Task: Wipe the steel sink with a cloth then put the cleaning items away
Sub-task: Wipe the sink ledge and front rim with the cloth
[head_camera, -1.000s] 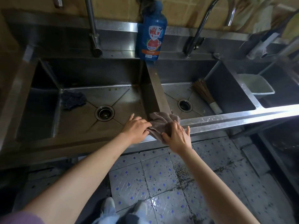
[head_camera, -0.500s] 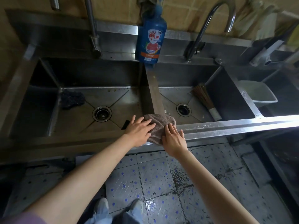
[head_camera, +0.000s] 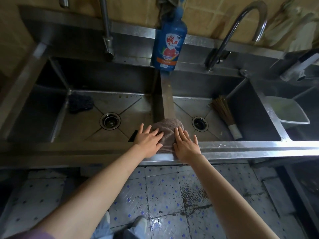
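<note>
The person is standing in front of a long shiny steel sink (head_camera: 241,150) with two deep tubs. A small brown fuzzy cloth (head_camera: 166,130) is lying right in the middle, on the front rim where the thin steel wall (head_camera: 166,97) between the tubs is meeting it. Both hands are pressing flat on the cloth. The left hand (head_camera: 148,139) is sitting at the cloth's 9 o'clock side with its fingers straight and spread out. The right hand (head_camera: 185,144) is sitting at the cloth's 3 o'clock side, fingers straight too. Neither hand is pinching the cloth.

A tall blue soap bottle (head_camera: 168,42) with a pink picture is standing at 12 o'clock from the cloth, on the back ledge. A dark scrubby pad (head_camera: 80,103) is lying in the left tub at 10 o'clock. A brown bamboo brush (head_camera: 224,112) with a white band is leaning in the right tub at 2 o'clock. A curved silver tap (head_camera: 241,25) is rising behind the right tub.
</note>
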{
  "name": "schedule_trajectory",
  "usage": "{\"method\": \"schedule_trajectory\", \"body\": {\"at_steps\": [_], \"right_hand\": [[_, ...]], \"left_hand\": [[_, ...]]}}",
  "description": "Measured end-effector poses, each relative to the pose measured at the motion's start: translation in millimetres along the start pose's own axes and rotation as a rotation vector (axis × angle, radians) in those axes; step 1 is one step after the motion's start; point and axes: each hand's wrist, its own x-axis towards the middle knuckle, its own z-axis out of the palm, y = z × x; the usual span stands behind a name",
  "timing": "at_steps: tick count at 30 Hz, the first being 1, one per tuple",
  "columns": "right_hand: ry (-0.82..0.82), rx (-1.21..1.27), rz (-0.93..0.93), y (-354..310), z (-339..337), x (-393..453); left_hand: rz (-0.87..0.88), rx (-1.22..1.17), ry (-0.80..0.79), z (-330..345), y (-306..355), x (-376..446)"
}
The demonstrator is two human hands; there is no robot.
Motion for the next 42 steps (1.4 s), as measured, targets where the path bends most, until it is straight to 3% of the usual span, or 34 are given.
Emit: {"method": "schedule_trajectory", "body": {"at_steps": [9, 17, 25, 35, 42], "right_hand": [[0.088, 0.072, -0.02, -4, -8, 8], [0.002, 0.109, 0.068, -17, -2, 27], [-0.077, 0.075, 0.135, -26, -12, 39], [-0.069, 0.115, 0.152, -27, -23, 70], [-0.046, 0.118, 0.122, -22, -39, 109]], "left_hand": [[-0.085, -0.025, 0.068, -3, -22, -2], [-0.146, -0.145, 0.171, 24, -43, -12], [-0.049, -0.118, 0.138, 19, -44, -10], [-0.108, -0.195, 0.222, -3, -72, 34], [-0.199, -0.065, 0.226, -41, -111, 83]]}}
